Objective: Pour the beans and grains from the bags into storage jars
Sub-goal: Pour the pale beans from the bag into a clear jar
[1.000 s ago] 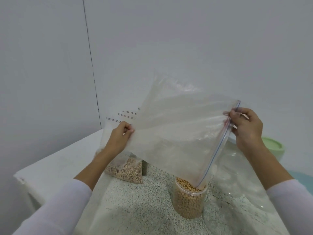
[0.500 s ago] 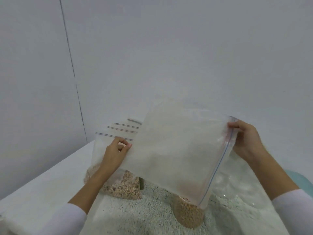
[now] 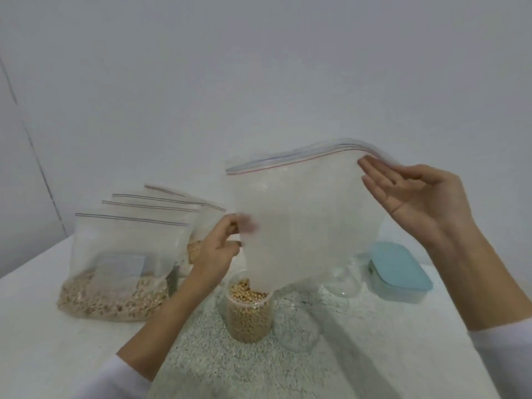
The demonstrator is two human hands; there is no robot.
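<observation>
Above counter (image 3: 43,326), empty bag (image 3: 302,220) zip-edge up.

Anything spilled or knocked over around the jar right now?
No spill shows. The bean jar stands upright and full, the empty zip bag dangles over it, and the filled bags stand upright behind the left hand.
</observation>
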